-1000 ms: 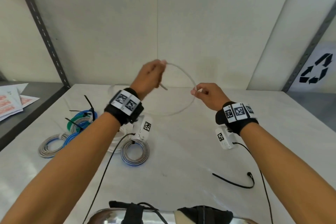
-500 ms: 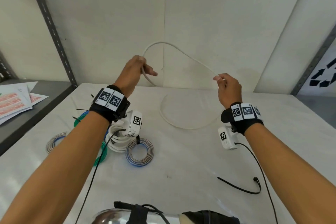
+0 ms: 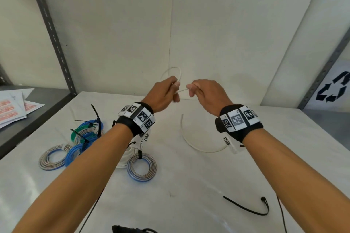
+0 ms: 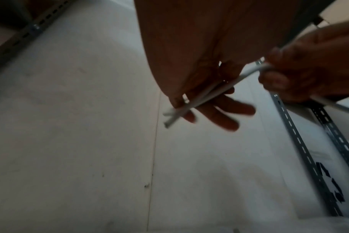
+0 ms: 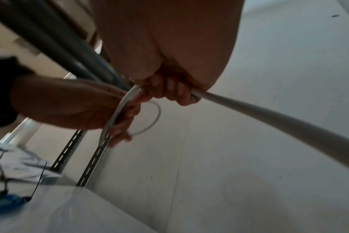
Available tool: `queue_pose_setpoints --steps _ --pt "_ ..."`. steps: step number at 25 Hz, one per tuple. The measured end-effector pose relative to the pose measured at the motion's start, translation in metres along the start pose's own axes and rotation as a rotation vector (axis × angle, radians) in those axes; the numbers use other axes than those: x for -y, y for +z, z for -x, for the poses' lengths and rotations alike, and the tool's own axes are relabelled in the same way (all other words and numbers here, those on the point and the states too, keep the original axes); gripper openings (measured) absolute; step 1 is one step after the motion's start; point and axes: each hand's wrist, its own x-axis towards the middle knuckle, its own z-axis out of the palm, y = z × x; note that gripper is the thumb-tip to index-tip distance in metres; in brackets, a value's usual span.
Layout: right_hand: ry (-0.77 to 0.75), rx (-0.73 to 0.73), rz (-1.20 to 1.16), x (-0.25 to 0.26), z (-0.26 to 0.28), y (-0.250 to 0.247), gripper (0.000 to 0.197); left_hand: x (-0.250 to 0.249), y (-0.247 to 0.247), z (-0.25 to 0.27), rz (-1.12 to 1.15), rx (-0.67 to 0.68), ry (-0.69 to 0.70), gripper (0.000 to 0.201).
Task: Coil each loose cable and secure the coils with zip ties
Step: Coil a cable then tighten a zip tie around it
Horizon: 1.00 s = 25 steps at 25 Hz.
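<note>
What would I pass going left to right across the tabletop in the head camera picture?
Papers on the side shelf → grey and blue coil → blue-edged grey coil → loose white cable curving on the table → black zip tie → recycling sign.

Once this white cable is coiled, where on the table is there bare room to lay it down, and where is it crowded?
Bare table lies in the near middle, between the striped coil and the loose black zip tie, and to the far right past the right hand. Crowded: the left side, with tied coils, and the patch under the hands, where the white cable trails.
</note>
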Motion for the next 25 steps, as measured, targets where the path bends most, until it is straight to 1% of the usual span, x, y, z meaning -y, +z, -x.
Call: queue_pose_setpoints --steps 1,3,4,6,7,9,11,12,14,16,17,19,21,23,25 --pt "0.003 -0.083 -0.066 -0.001 0.000 -0.002 0.045 0.000 0.001 0.000 0.019 0.001 -0.022 0.032" --pt "0.064 -0.221 -0.189 -0.003 0.002 -0.005 0.044 -0.002 0.001 0.003 0.118 0.028 -0.116 0.036" --pt "0.104 -0.258 -0.230 -0.004 0.002 -0.003 0.044 -0.006 0.002 0.005 0.221 0.073 -0.169 0.039" --pt "0.170 -0.291 -0.282 -0.005 0.001 0.005 0.044 -0.018 0.006 0.008 0.514 0.165 -0.276 0.042" --pt "0.202 -0.308 -0.304 -0.005 0.000 0.010 0.044 -0.023 0.008 0.009 0.651 0.184 -0.330 0.043" --pt "0.269 -0.388 -0.378 -0.005 -0.001 0.017 0.042 -0.029 0.013 0.010 0.819 0.182 -0.406 0.046" --pt "0.320 -0.491 -0.467 -0.009 -0.002 0.022 0.040 -0.028 0.019 0.012 0.905 0.168 -0.425 0.048" --pt "0.332 -0.517 -0.500 -0.011 -0.003 0.023 0.040 -0.025 0.021 0.013 0.945 0.160 -0.428 0.048" --pt "0.343 -0.510 -0.534 -0.013 -0.002 0.025 0.043 -0.021 0.024 0.015 1.088 0.140 -0.448 0.047" --pt "0.366 -0.456 -0.533 -0.019 -0.001 0.025 0.045 -0.015 0.022 0.015 1.275 0.124 -0.476 0.043" --pt "0.379 -0.411 -0.497 -0.024 0.001 0.025 0.046 -0.011 0.019 0.015 1.340 0.114 -0.492 0.041" --pt "0.357 -0.309 -0.372 -0.033 0.004 0.024 0.044 -0.004 0.009 0.016 1.400 0.072 -0.504 0.037" --pt "0.312 -0.261 -0.306 -0.039 0.007 0.026 0.035 0.004 -0.002 0.016 1.447 -0.003 -0.488 0.036" --pt "0.262 -0.266 -0.257 -0.040 0.012 0.028 0.023 0.015 -0.014 0.015 1.551 -0.108 -0.449 0.035" --pt "0.190 -0.295 -0.178 -0.039 0.014 0.028 0.020 0.028 -0.031 0.016 1.685 -0.176 -0.382 0.032"
